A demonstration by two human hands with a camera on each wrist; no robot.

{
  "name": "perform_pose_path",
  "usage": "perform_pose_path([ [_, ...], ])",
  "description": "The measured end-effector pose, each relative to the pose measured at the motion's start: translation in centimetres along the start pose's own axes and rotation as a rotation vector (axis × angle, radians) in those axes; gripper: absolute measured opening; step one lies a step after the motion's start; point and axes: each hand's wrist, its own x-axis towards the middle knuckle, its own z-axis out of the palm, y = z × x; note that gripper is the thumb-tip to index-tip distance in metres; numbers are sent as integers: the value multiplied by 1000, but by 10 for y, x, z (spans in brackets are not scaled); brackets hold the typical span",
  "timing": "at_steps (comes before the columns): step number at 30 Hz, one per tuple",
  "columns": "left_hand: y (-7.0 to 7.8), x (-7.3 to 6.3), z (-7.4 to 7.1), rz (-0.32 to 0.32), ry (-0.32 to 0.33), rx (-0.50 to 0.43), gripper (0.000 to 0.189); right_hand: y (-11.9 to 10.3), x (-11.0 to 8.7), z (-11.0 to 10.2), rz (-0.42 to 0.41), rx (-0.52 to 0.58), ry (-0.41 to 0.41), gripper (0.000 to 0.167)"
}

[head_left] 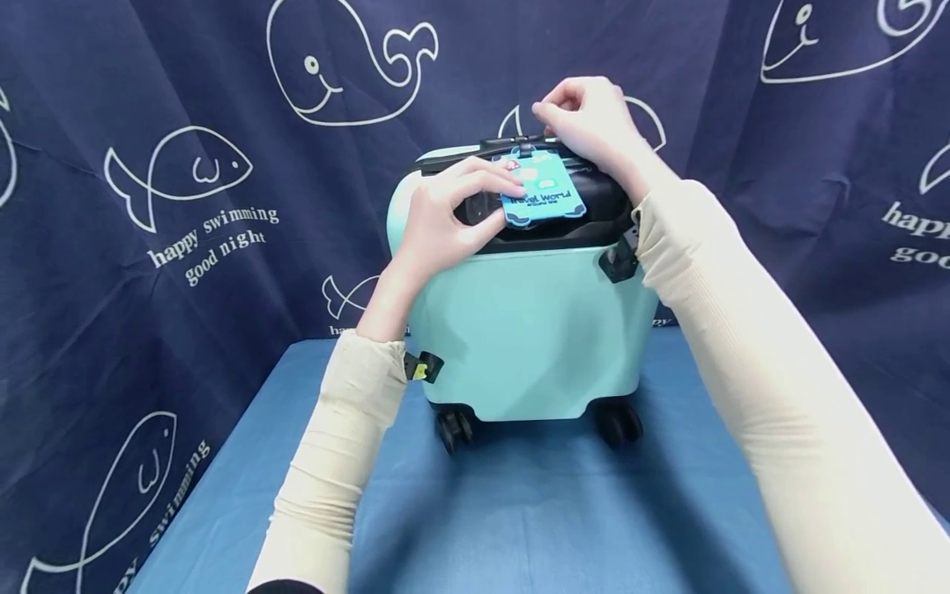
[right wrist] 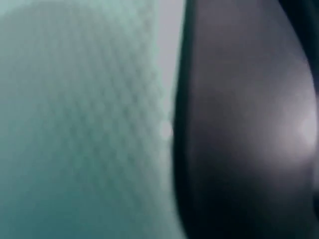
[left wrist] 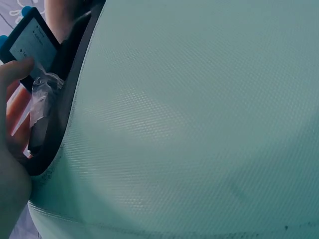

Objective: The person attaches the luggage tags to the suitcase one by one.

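Observation:
A mint-green suitcase (head_left: 530,330) with a black top panel stands upright on its wheels. A blue luggage tag (head_left: 552,198) printed "Travel World" lies over its top, near the black carry handle (head_left: 475,153). My left hand (head_left: 453,206) pinches the tag's left edge between thumb and fingers. In the left wrist view, the thumb (left wrist: 20,69) overlaps the tag's card side (left wrist: 42,47). My right hand (head_left: 594,120) is raised just above the handle's right part, fingers curled and tips together; I cannot tell whether they hold anything. The right wrist view shows only the suitcase's side (right wrist: 89,119) and black trim (right wrist: 244,119).
Clear plastic wrap (left wrist: 45,97) covers a black part beside the tag. The suitcase stands on a blue-covered table (head_left: 519,511), with a navy curtain (head_left: 475,66) printed with white whales and fish close behind it. Black wheels (head_left: 618,422) show underneath.

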Motion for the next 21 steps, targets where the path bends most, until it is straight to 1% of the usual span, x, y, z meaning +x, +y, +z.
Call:
perform_pose_path([
  [3,-2,3,0,-12,-19,-15,22,2,-3,-6,-45,-33,34,31],
  [5,-3,4,0,-26,-38,-13,25,4,-7,-11,-44,-65,42,34],
  [7,-2,3,-1,-46,-56,15,28,7,-13,-16,-50,-80,53,36],
  [9,1,-1,-4,-58,-64,79,29,10,-22,-20,-75,-98,73,36],
  [10,5,-4,-6,-62,-58,130,29,13,-27,-22,-100,-100,93,35],
  [12,14,-13,-13,-67,-42,225,27,18,-39,-24,-198,-94,162,29],
  [14,24,-24,-21,-83,-13,289,25,23,-54,-27,-294,-103,241,24],
  [15,30,-30,-26,-106,2,312,24,26,-62,-29,-335,-108,279,21],
  [17,41,-44,-35,-180,18,323,24,34,-79,-33,-404,-118,352,19],
  [19,50,-58,-43,-272,17,317,24,44,-98,-37,-427,-116,396,16],
  [21,58,-74,-50,-365,-2,337,26,56,-119,-40,-428,-116,410,13],
])
